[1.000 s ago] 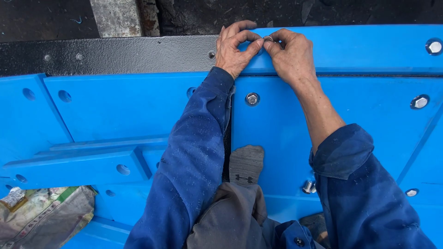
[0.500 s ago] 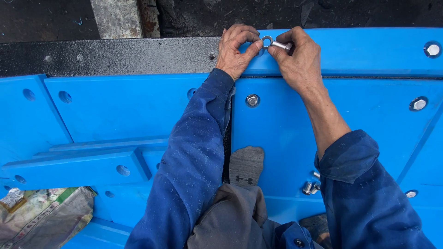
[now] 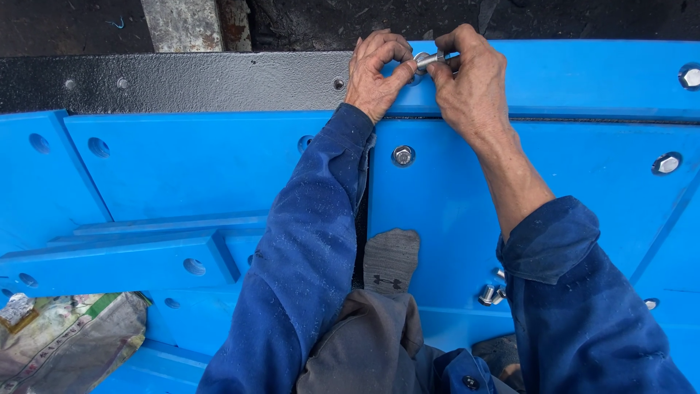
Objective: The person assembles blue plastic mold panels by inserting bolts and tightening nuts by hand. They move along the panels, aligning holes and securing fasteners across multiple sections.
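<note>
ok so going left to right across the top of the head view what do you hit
grey concrete post → small hole in the black steel strip → left hand → silver bolt pinched between both hands → right hand → bolt head in the blue panel near the right edge

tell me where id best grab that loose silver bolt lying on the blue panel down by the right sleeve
Probably by the threaded shank, coming from above with thumb and forefinger. The loose bolt lies flat on the blue panel with its length exposed, so a pinch across the shank looks easiest. The right sleeve crowds its right side, so come from the left or from above. Both hands are busy: left hand and right hand hold another bolt.
</note>
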